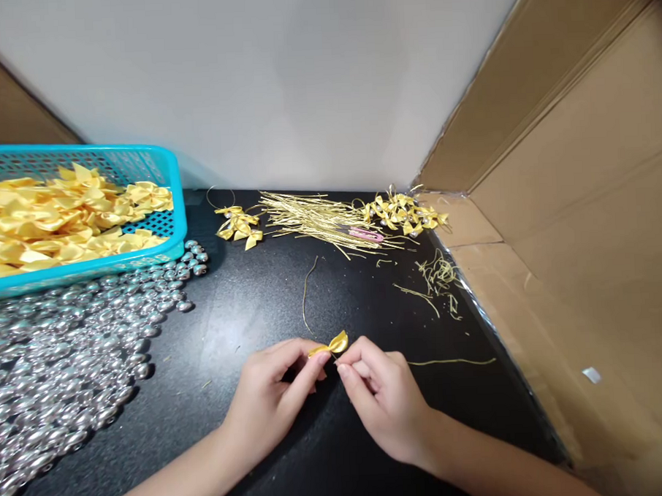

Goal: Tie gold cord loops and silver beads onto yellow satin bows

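Note:
My left hand [279, 378] is closed, its thumb and fingertips pinching a small yellow ribbon bow [338, 343] just above the black table. Close beside it, my right hand [378, 392] pinches a thin gold cord at the underside of the bow. One length of gold cord [305, 293] rises from near the left fingers toward the back. Another length of gold cord [457, 362] stretches out to the right from behind my right hand. Whether these two lengths are one piece is hidden by the fingers.
A blue plastic basket [178, 189] of yellow bows stands at the left, behind many silver beads [67, 369]. Along the back lie gold cords [308, 220], a pink clip [366, 235] and finished-looking bows with beads [406, 212]. Cord scraps [439, 272] lie right; cardboard [570, 194] borders the table.

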The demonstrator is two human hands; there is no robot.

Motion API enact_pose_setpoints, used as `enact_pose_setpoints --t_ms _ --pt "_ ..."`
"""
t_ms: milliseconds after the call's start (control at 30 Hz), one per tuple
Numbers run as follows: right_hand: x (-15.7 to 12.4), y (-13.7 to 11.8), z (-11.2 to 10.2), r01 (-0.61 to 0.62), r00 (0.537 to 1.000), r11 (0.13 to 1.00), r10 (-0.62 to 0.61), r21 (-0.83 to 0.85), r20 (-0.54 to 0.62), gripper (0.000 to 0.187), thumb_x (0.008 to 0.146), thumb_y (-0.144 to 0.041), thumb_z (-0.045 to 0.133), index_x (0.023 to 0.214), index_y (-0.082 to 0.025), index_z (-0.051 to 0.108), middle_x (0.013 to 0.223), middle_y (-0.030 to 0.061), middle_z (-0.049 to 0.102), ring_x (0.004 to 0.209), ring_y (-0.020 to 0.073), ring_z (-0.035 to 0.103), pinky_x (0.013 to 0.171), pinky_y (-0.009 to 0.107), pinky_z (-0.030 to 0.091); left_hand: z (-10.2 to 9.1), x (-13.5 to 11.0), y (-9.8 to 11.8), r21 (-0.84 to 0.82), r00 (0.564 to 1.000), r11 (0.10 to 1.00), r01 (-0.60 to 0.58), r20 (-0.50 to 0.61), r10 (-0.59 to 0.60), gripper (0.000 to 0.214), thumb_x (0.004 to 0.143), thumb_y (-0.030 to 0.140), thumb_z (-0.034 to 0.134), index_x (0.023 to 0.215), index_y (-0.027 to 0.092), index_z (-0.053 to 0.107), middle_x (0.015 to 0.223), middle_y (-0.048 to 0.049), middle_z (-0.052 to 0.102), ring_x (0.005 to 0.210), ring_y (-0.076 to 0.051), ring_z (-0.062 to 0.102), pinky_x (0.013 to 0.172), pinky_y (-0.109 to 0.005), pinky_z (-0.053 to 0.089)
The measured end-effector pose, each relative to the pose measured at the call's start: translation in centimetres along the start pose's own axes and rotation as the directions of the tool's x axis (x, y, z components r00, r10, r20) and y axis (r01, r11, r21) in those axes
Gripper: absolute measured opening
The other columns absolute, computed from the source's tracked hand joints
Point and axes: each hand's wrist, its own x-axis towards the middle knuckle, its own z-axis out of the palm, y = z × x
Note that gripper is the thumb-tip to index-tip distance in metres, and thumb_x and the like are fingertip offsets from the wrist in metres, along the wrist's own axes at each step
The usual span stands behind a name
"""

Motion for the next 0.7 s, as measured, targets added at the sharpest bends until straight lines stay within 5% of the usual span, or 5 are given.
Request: enact_pose_setpoints --t_ms 700 --pt "-0.04 -0.18 0.06 -0.009 1.0 1.0 0.009 0.023 -0.018 0.016 0.091 -0.019 0.046 0.075 -0.02 0.047 0.047 -0.0104 0.035 0.039 0.0058 0.029 0.044 0.02 0.024 -0.14 -0.01 -0.13 0.058 0.999 0.997 -0.052 0.004 0.052 0.012 0.089 0.017 0.062 0.08 0.018 0.07 0.062 0.0005 0.07 0.051 -0.012 0.065 0.054 -0.019 0.051"
